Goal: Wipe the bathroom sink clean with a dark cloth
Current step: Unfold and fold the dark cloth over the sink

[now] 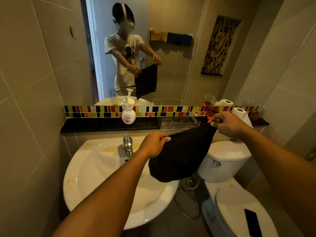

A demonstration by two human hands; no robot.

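While between both hands [191,134], dark cloth [181,156] above stained sink [89,168].

The walls [30,100] are big tan tiles. A wide mirror [171,57] hangs above a strip of small colored tiles [153,111]. Under it runs a black shelf [102,124] with a soap bottle [128,113] and a clear tray [177,122]. A white toilet [227,159] stands on the right. The light is dim and yellow.

Dark cloth [181,154] hanging spread above white sink [95,170]; yellow stains on sink rim, basin.
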